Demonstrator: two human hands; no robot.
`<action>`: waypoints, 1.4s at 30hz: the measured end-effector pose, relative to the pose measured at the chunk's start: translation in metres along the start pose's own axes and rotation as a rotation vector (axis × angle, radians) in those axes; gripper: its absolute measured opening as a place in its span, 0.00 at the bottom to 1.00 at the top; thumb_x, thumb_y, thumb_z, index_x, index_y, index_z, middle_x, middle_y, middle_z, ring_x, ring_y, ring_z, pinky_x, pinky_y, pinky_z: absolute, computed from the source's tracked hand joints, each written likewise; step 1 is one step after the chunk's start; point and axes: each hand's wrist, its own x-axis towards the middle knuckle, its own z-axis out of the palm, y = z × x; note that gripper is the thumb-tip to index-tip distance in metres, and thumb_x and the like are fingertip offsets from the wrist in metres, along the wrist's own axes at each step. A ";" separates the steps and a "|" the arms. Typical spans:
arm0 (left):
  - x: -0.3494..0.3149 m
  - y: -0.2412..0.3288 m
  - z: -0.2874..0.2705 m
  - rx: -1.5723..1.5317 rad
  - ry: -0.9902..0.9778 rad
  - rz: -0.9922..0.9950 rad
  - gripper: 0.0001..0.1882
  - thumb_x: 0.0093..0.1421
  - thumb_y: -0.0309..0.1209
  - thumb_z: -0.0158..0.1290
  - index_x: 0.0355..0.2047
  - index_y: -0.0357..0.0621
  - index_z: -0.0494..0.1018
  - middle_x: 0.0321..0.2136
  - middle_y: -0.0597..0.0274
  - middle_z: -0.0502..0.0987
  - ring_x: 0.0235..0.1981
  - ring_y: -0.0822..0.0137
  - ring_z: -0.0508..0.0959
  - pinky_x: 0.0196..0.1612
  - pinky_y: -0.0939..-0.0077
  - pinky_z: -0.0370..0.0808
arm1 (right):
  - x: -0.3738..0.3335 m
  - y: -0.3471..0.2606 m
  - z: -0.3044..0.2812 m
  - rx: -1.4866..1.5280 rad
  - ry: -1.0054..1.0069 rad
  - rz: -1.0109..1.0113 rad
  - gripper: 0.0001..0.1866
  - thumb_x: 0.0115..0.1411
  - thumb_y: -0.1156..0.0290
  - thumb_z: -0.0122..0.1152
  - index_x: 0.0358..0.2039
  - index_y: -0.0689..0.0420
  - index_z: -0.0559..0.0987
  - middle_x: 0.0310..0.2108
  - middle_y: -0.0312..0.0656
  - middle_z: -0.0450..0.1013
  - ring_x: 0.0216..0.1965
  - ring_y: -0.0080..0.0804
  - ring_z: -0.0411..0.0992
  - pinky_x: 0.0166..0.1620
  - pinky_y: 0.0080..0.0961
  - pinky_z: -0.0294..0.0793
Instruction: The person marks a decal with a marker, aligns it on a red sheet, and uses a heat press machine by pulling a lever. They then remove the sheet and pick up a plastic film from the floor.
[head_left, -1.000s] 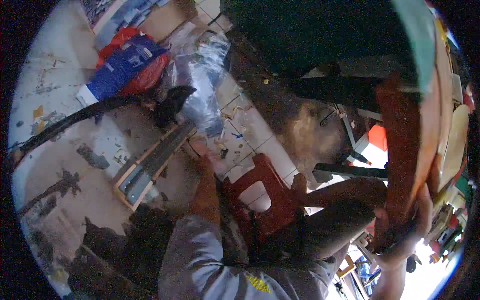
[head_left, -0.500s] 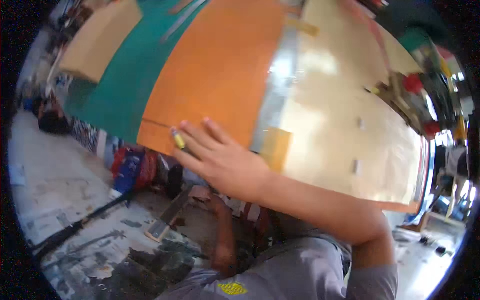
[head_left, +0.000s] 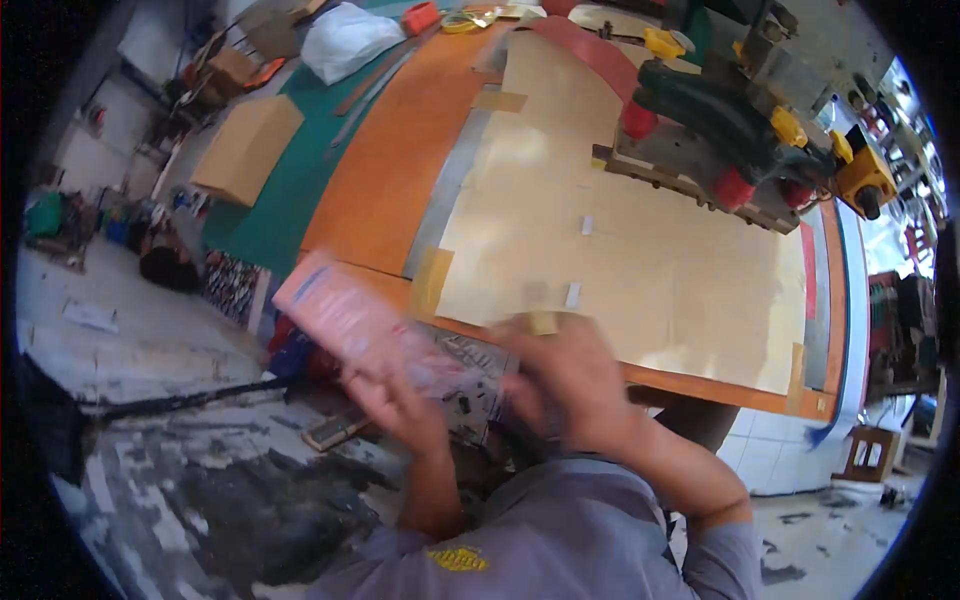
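You've got the pink pack (head_left: 335, 305) gripped in your L hand (head_left: 402, 408), just off the desk's (head_left: 680, 383) near edge, by its near-left corner; can't tell if it touches the desk; your R hand (head_left: 578, 378) is blurred w/ fingers curled, near the pack's lower end, a yellow bit (head_left: 543, 322) at its fingers; can't tell if it grips that or wears it, nor if it's on the pack.

Done, as far as shows: pack's up in hand; cream sheet (head_left: 640, 250) lies flat on the desk, w/ tape (head_left: 432, 283) at its near-left corner & more at near-right; not done: pack isn't set down; can't tell if it's been opened; nothing clearly from it shows on the sheet, just two white tabs (head_left: 587, 225); machine (head_left: 720, 135) sits nr the far-right corner, apart from your hands; carton (head_left: 248, 150) by the left edge, also untouched.
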 end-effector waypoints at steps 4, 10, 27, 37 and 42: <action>-0.047 0.071 0.067 -0.418 -0.359 -0.169 0.25 0.71 0.25 0.52 0.64 0.34 0.59 0.56 0.50 0.74 0.53 0.69 0.77 0.55 0.68 0.76 | -0.076 0.020 -0.044 0.060 0.206 0.239 0.30 0.61 0.69 0.71 0.62 0.60 0.73 0.53 0.48 0.78 0.53 0.47 0.77 0.57 0.40 0.73; -0.118 0.117 0.135 -0.585 -0.975 -0.509 0.42 0.69 0.20 0.55 0.74 0.36 0.42 0.57 0.47 0.75 0.53 0.68 0.78 0.52 0.73 0.77 | -0.129 0.041 -0.086 0.386 0.399 0.653 0.29 0.62 0.82 0.69 0.62 0.63 0.71 0.44 0.42 0.76 0.32 0.20 0.72 0.35 0.19 0.74; -0.075 0.114 0.170 -0.078 -1.225 0.440 0.37 0.61 0.35 0.64 0.67 0.38 0.65 0.60 0.43 0.73 0.59 0.45 0.74 0.63 0.51 0.69 | -0.111 0.037 -0.147 -0.689 0.110 0.470 0.29 0.56 0.75 0.69 0.60 0.61 0.76 0.36 0.45 0.75 0.35 0.43 0.74 0.38 0.36 0.74; -0.065 0.086 0.170 0.068 -1.216 0.537 0.35 0.60 0.35 0.63 0.66 0.37 0.68 0.67 0.42 0.65 0.67 0.45 0.67 0.67 0.45 0.62 | -0.114 0.057 -0.110 -0.326 0.057 0.690 0.28 0.61 0.72 0.66 0.62 0.61 0.73 0.43 0.52 0.77 0.41 0.46 0.76 0.46 0.38 0.78; -0.078 0.082 0.174 0.260 -1.340 0.729 0.31 0.64 0.44 0.56 0.65 0.42 0.72 0.71 0.49 0.63 0.71 0.49 0.62 0.72 0.41 0.56 | -0.125 0.067 -0.132 0.165 0.366 0.903 0.20 0.76 0.64 0.50 0.59 0.63 0.78 0.39 0.44 0.79 0.34 0.24 0.76 0.40 0.26 0.76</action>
